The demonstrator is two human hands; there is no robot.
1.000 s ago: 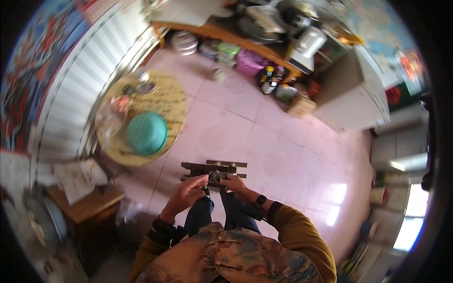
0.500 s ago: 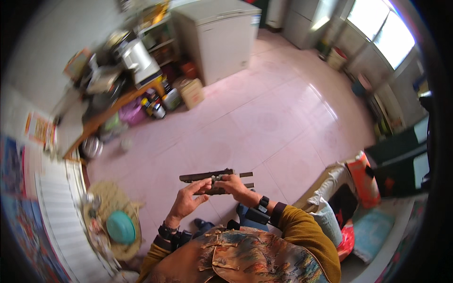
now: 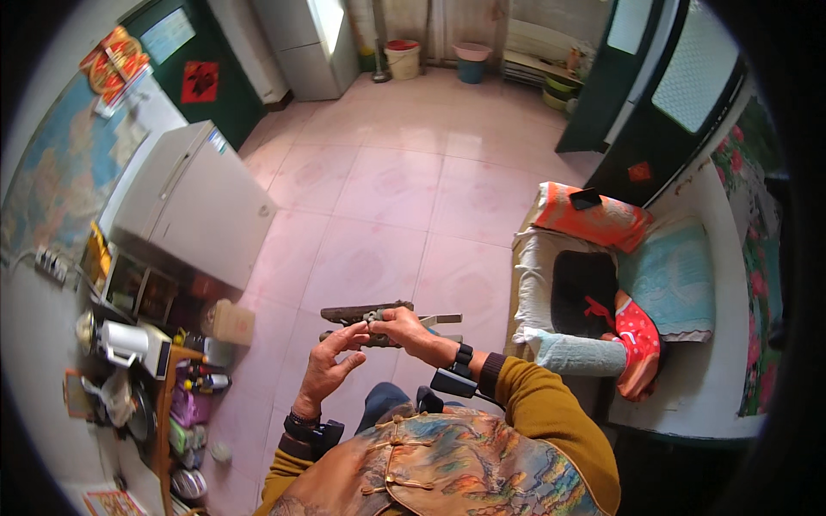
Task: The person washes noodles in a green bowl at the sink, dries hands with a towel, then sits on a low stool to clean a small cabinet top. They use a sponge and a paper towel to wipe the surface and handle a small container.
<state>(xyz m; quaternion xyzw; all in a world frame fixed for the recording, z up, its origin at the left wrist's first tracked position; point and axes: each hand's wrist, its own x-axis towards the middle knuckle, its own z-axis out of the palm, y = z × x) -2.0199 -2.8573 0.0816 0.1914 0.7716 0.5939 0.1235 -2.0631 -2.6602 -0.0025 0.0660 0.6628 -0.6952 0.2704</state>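
In front of my body I hold a dark two-armed tool [image 3: 353, 313], with two long parallel bars and paler metal strips sticking out on the right. Its exact kind is not clear. My right hand [image 3: 408, 334] grips it near the middle, fingers closed around a small metal fitting [image 3: 372, 316]. From the left, my left hand [image 3: 325, 368] reaches to the same spot. Its fingers are stretched out with the tips at the fitting, and its thumb stands apart. Part of the lower bar is hidden behind my hands.
To the right is a seat with an orange rolled towel [image 3: 594, 215] and a teal cushion [image 3: 667, 279]. A white chest freezer [image 3: 202, 202] and a cluttered wooden table [image 3: 169, 404] line the left. Buckets [image 3: 402, 62] and green doors [image 3: 680, 103] lie beyond the pink tiled floor [image 3: 379, 189].
The view has swung to the right, so the freezer and table now sit further left and the doors and seat show more fully. My hands stay on the tool, nearly unchanged.
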